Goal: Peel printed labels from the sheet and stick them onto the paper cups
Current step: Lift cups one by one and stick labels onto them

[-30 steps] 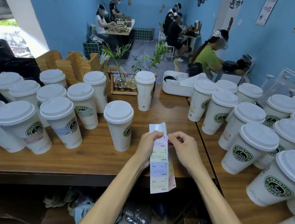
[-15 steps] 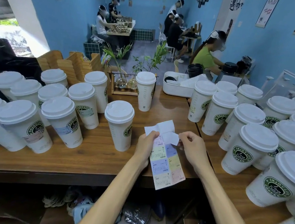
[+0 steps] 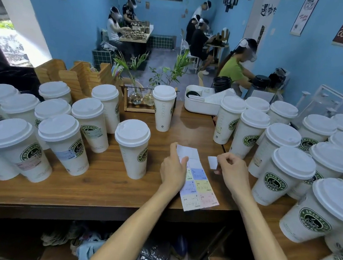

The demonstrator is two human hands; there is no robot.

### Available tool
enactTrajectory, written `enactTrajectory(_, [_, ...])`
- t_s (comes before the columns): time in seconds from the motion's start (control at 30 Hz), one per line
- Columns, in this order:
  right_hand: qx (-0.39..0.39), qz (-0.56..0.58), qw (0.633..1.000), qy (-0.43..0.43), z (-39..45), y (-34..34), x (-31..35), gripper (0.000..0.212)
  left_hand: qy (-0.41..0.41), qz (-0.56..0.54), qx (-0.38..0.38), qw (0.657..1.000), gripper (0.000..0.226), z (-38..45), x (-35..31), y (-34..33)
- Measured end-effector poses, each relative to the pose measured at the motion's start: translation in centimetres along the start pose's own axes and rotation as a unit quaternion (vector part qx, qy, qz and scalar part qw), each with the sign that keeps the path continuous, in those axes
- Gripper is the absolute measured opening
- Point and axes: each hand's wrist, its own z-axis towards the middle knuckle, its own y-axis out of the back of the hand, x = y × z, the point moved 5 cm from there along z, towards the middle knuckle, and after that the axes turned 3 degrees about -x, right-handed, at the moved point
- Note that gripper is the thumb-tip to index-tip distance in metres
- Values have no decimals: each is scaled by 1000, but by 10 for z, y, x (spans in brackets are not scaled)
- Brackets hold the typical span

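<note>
**Label off, cup next**

My right hand (image 3: 232,172) pinches a peeled label (image 3: 212,163) between thumb and fingertip, clear of the sheet (image 3: 198,182). My left hand (image 3: 173,169) holds the sheet by its left edge, thumb on top, forefinger pointing far; the sheet hangs over the near edge of the table (image 3: 100,177).

To stick it well, I should keep only a corner in the pinch so the glue stays clean, and choose a bare cup. The cup (image 3: 132,149) just left of my left hand shows no label from here. I would touch one edge to its wall beside the logo, then smooth across so no crease forms, steadying the cup if it rocks. Labelled cups (image 3: 65,143) stand at the left; the crowd at the right (image 3: 282,175) looks mostly unlabelled, though their far sides are hidden.

Half a second ago the label was just leaving the sheet's top, right hand close to left. Now it is free, the hands have parted, and the sheet's blank top is flatter.
</note>
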Motion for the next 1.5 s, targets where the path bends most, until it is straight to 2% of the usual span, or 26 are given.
enactTrajectory(0.1, [8,3,1000,5,-4,-9,-3,20,-31,17,20,999,72,4,-13,-14])
enactTrajectory(0.17, [18,-3,1000,12,-7,-15,-5,20,-48,47,7,998,73,3,-15,-19])
enactTrajectory(0.27, [29,-1,1000,9,-8,-24,-10,21,-86,36,-25,995,44,0,-14,-20])
enactTrajectory(0.33, [35,11,999,-6,-7,-31,-15,23,-71,-68,11,995,25,-5,-11,-18])
enactTrajectory(0.37, [35,15,999,-9,-7,-35,-17,23,-48,-121,40,991,23,-9,-10,-17])
enactTrajectory(0.47, [42,16,999,-11,-5,-45,-20,22,3,-212,96,972,33,-20,-7,-10])
enactTrajectory(0.63, [60,15,998,14,-10,-53,-15,22,10,-311,174,934,65,-31,-10,-3])
enactTrajectory(0.7, [63,16,998,26,-13,-53,-13,21,8,-288,157,945,55,-32,-10,1])
enactTrajectory(0.8, [78,32,996,36,-19,-55,-8,13,22,-255,99,962,28,-34,-5,8])
enactTrajectory(0.9, [107,70,991,42,-23,-58,-7,12,37,-263,73,961,16,-38,-3,19])
enactTrajectory(1.07, [146,154,977,27,-32,-69,-2,25,53,-307,51,949,11,-42,-8,42])
enactTrajectory(1.2, [213,200,956,-2,-45,-81,5,59,65,-355,21,932,12,-48,-11,62])
enactTrajectory(1.23, [216,201,955,1,-47,-81,8,54,70,-373,22,925,12,-51,-11,64])
enactTrajectory(1.3, [206,216,954,19,-49,-79,14,29,80,-410,24,908,12,-58,-10,68])
enactTrajectory(1.37, [191,228,954,36,-53,-78,20,16,84,-432,13,898,15,-64,-6,74])
enactTrajectory(1.5, [163,235,957,50,-64,-83,25,10,66,-367,-34,927,16,-75,-1,92])
